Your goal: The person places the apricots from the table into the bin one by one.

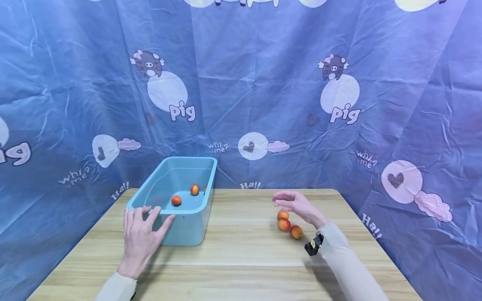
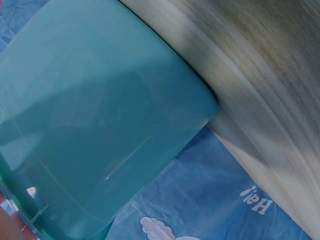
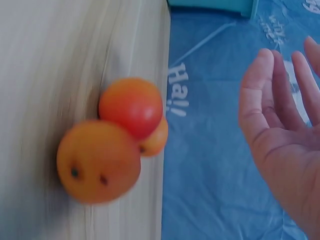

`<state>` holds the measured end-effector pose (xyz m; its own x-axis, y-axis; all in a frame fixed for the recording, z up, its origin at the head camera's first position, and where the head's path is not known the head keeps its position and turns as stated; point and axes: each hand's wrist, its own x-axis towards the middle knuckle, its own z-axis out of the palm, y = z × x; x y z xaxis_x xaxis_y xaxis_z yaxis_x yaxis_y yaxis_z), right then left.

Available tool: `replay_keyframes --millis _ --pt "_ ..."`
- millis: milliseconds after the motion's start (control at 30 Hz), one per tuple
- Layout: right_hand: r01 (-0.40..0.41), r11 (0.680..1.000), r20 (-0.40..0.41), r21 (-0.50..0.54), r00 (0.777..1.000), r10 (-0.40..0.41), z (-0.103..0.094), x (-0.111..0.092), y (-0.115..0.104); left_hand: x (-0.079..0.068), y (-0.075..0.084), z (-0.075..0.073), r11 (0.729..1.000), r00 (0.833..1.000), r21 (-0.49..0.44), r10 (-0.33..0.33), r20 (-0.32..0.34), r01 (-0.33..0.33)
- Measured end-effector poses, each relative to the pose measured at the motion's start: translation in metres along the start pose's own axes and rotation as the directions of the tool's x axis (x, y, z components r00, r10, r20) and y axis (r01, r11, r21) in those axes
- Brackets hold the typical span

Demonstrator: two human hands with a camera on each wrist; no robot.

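A turquoise plastic bin [image 1: 192,229] stands on the left of the table, with several apricots inside, among them a red-orange apricot [image 1: 176,200] and another apricot [image 1: 194,190]. My left hand [image 1: 141,236] grips the bin's near rim, fingers hooked over the edge and thumb along the near wall. Three apricots lie close together on the right: a spotted apricot [image 3: 98,161], a redder apricot [image 3: 132,106] and a partly hidden apricot [image 3: 155,138]. Above them hovers my right hand [image 1: 297,205], fingers loosely bent and holding nothing.
The pale wooden table [image 1: 241,255] ends at a blue cloth backdrop [image 1: 233,96] printed with pigs, which surrounds it at the back and sides. A small black wrist camera [image 1: 314,245] sits at my right cuff.
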<state>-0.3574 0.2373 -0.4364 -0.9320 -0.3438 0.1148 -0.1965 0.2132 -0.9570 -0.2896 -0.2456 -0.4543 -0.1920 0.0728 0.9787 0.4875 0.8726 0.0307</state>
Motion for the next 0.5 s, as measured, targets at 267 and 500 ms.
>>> replay_keyframes --millis 267,500 --pt "-0.029 0.988 0.105 -0.15 0.994 0.045 -0.017 -0.015 0.009 0.0 -0.001 -0.001 1.0 1.0 -0.004 -0.002 0.003 0.002" --pt "-0.028 0.981 0.136 -0.19 0.989 0.055 -0.03 -0.027 0.021 0.002 0.0 -0.001 1.0 1.0 -0.002 -0.005 0.009 0.005"
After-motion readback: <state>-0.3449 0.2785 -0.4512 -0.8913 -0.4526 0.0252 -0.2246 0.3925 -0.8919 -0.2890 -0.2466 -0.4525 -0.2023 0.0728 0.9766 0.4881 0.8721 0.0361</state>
